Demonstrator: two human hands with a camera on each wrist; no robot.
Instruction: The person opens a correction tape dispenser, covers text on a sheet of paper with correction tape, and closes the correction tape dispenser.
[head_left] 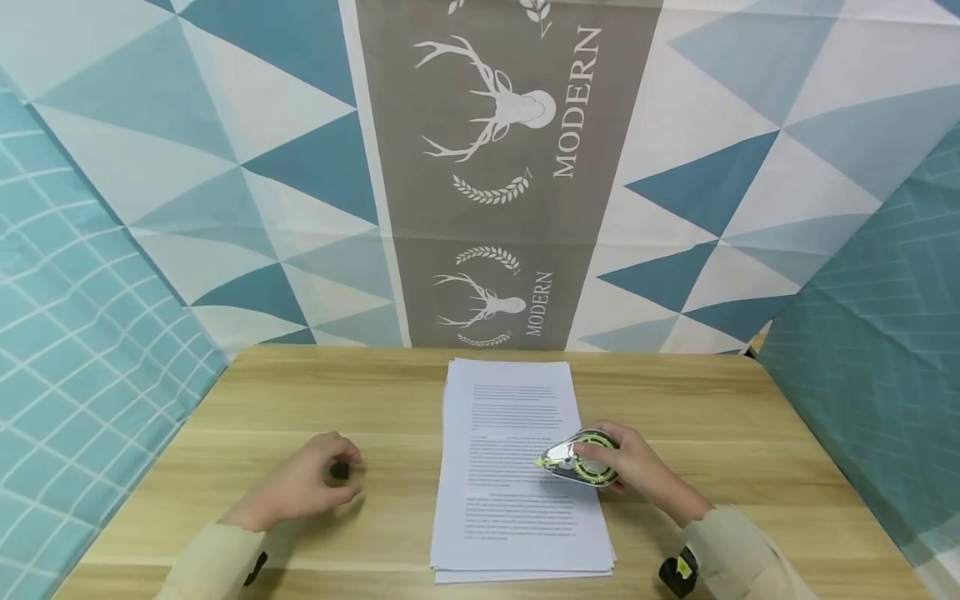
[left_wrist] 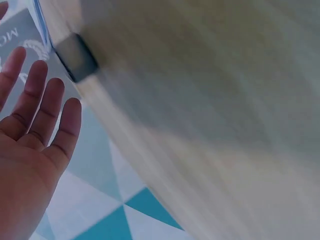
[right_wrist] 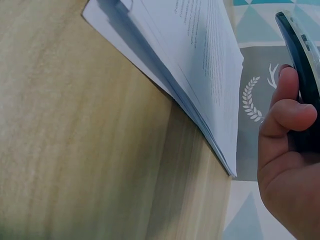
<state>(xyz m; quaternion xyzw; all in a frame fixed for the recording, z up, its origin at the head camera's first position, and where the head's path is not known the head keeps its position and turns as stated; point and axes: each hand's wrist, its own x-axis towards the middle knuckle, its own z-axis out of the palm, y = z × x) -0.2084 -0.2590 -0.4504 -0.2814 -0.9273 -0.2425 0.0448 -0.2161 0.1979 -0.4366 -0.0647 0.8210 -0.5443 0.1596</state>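
Behind the table's far edge, the backdrop shows you "MODERN" twice; the paper stack's lines are too small to read. Your right hand grips the correction tape over the stack's right edge. Your left hand, loosely open, curves around a dark block; contact is unclear.

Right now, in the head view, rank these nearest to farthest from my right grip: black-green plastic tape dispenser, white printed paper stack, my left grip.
1. Black-green plastic tape dispenser: held in your right grip.
2. White printed paper stack: to that grip's left, below the dispenser's tip.
3. Your left grip: far left, beyond the stack.
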